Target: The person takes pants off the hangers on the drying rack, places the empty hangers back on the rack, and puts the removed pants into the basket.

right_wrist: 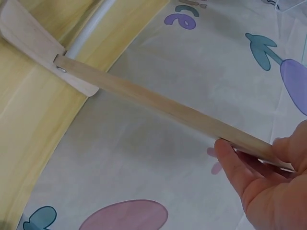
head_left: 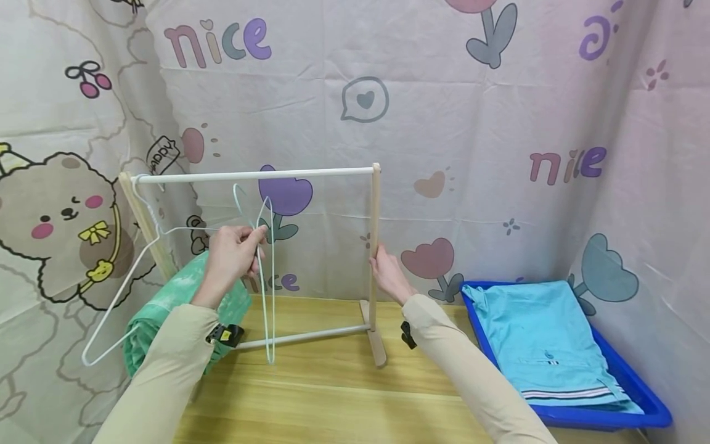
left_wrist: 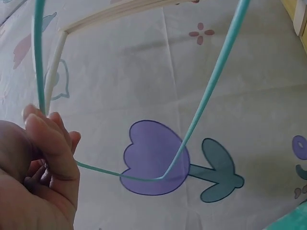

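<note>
My left hand (head_left: 232, 250) pinches a thin pale-teal clothes hanger (head_left: 272, 277), its hook pointing up below the top bar. In the left wrist view, the fingers curl round one side of this hanger (left_wrist: 206, 93). A second, whitish hanger (head_left: 114, 301) hangs by its hook near the left end of the rack's white top bar (head_left: 249, 175). My right hand (head_left: 391, 274) grips the right wooden post (head_left: 375, 228) of this small clothes rack. Seen from the right wrist, thumb and fingers (right_wrist: 235, 167) lie on either side of the post (right_wrist: 158, 105).
Behind my left forearm lies a rolled green patterned cloth (head_left: 166, 308). A blue tray (head_left: 610, 420) at the right holds folded light-blue trousers (head_left: 538, 333). The rack's lower bar (head_left: 322, 334) and foot (head_left: 377, 348) stand on the wooden table (head_left: 333, 401). Printed curtains (head_left: 421, 135) enclose the table.
</note>
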### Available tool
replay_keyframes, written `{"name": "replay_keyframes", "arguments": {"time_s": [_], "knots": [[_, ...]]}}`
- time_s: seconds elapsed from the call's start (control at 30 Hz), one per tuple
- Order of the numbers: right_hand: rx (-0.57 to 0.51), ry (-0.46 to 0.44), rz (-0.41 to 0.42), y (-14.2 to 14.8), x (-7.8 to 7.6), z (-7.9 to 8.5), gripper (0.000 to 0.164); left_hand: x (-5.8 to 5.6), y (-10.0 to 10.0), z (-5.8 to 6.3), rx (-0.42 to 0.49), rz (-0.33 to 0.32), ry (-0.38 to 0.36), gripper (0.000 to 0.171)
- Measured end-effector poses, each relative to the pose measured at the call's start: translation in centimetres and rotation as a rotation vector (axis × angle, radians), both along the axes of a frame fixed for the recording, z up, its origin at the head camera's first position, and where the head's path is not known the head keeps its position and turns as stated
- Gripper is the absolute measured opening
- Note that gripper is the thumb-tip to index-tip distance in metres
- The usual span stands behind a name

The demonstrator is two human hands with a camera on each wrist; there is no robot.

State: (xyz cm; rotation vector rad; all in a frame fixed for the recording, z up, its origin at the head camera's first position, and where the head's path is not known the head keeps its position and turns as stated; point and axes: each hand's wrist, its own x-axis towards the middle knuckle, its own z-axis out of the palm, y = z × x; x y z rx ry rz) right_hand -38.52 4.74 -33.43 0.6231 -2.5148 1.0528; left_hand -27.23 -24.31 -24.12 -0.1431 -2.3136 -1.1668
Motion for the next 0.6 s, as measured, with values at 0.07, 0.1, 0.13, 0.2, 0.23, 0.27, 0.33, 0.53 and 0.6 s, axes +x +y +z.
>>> {"name": "replay_keyframes", "arguments": {"time_s": [0.07,0.1,0.13,0.2,0.23,0.27,0.33,0.53,0.6], "knots": [[0.011,0.007,-0.003,-0.1,0.0,0.0,0.024,0.0,-0.1,0.6,-0.008,0.011,-0.002,0.047],[0.02,0.009,-0.007,-0.1,0.0,0.0,0.021,0.1,-0.2,0.9,-0.015,0.018,-0.005,0.047],[0.027,0.014,-0.009,-0.1,-0.1,0.0,0.017,0.1,-0.3,1.3,-0.024,0.025,-0.012,0.047],[0.035,0.013,-0.015,-0.1,-0.1,0.0,0.015,0.2,-0.4,1.9,-0.039,0.033,-0.024,0.048],[0.038,0.012,-0.018,-0.2,-0.1,0.0,0.013,0.1,-0.5,2.2,-0.048,0.04,-0.026,0.048],[0.038,0.009,-0.021,-0.2,0.0,0.0,0.013,0.1,-0.6,2.5,-0.061,0.05,-0.026,0.049],[0.036,0.005,-0.025,-0.2,0.0,0.0,0.014,0.1,-0.8,3.0,-0.096,0.071,-0.017,0.05],[0.038,0.012,-0.03,-0.3,0.2,0.0,0.014,0.0,-1.0,4.3,-0.161,0.129,-0.003,0.05],[0.035,0.011,-0.034,-0.3,0.3,0.0,0.013,-0.2,-0.9,4.7,-0.17,0.13,-0.016,0.05]]}}
